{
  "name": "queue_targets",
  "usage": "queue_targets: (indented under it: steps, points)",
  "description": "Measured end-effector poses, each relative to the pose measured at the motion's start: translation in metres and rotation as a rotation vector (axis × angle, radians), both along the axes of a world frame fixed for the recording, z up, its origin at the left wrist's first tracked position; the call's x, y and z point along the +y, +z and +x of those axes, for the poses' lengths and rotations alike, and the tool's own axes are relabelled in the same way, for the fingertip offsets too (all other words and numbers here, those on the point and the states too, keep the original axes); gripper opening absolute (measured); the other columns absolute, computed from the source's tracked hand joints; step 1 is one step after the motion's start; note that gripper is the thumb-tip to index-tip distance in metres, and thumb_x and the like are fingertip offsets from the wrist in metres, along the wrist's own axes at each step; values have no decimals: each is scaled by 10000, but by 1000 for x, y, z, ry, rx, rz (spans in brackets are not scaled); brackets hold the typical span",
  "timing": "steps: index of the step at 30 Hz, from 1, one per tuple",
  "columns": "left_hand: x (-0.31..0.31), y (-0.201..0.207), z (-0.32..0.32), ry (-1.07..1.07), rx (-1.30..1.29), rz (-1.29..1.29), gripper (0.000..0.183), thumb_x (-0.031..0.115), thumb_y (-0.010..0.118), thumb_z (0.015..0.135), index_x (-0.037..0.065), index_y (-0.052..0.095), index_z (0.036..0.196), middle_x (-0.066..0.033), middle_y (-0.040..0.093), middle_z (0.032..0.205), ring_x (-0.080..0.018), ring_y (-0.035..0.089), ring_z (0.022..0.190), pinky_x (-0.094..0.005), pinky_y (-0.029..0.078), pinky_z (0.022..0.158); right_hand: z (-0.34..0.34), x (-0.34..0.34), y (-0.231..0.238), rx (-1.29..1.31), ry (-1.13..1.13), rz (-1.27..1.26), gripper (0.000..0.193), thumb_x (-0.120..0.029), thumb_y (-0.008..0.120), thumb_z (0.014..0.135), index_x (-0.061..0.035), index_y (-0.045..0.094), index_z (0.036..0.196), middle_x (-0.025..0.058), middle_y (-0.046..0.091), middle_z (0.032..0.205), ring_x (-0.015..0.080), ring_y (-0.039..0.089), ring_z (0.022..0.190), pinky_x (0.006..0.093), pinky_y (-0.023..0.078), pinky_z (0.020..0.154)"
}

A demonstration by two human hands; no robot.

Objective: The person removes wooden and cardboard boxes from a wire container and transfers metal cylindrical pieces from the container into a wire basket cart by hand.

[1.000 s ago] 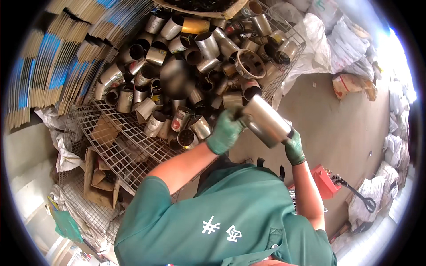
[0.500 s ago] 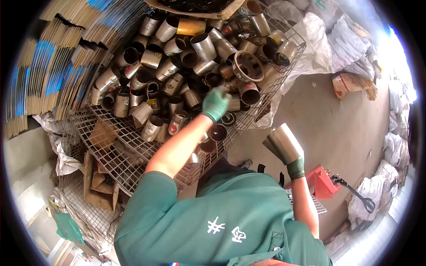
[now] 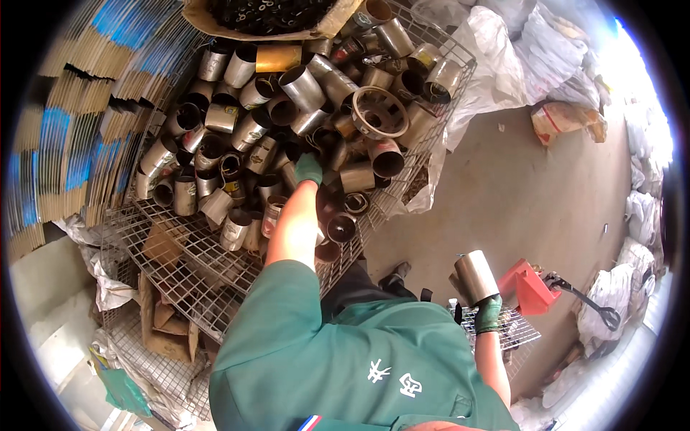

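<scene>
My left hand (image 3: pixel 309 171), in a green glove, reaches down into a heap of short metal sleeves (image 3: pixel 302 89) piled in a wire mesh cage (image 3: pixel 180 244). Its fingers are sunk among the sleeves and hidden, so whether it grips one does not show. Off to the right, my right hand (image 3: pixel 489 314), also gloved in green, is closed on a shiny metal sleeve (image 3: pixel 476 276) held up clear of the heap. A second, darker sleeve edge shows beside that one. A spoked metal ring (image 3: pixel 379 113) lies on the right part of the heap.
A carton of small dark parts (image 3: pixel 269 18) stands at the far side. Stacked flat sheets (image 3: pixel 65 136) rise on the left. To the right are a red pallet-jack-like body (image 3: pixel 530 287) with a black handle, a small wire rack (image 3: pixel 514 327) and white sacks (image 3: pixel 496 57).
My left hand has moved left and down into the heap. My right hand with the metal sleeve has come lower and nearer my body. The whole view has shifted slightly.
</scene>
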State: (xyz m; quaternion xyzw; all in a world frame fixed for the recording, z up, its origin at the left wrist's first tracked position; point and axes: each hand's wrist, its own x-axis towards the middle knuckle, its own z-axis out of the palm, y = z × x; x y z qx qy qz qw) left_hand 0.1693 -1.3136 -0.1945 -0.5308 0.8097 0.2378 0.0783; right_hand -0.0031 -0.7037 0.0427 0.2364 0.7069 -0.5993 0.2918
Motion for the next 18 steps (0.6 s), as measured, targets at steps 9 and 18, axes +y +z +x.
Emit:
queue_targets:
  steps: [9, 18]
  points:
    - [18, 143, 72, 1130, 1137, 354, 144, 194, 617, 918, 76, 665, 984, -18, 652, 823, -174, 645, 775, -331, 524, 669, -2, 94, -72, 293, 725, 767, 465, -223, 800, 678, 13, 618, 1035, 204, 694, 972, 362, 675, 917, 430, 543, 731]
    - [188, 302, 43, 841, 1456, 1417, 310, 368, 440, 949, 150, 641, 1040, -56, 606, 833, -187, 465, 607, -312, 362, 557, -10, 323, -64, 159, 350, 931, 338, -211, 645, 792, -26, 648, 1074, 188, 701, 981, 316, 680, 921, 400, 545, 758]
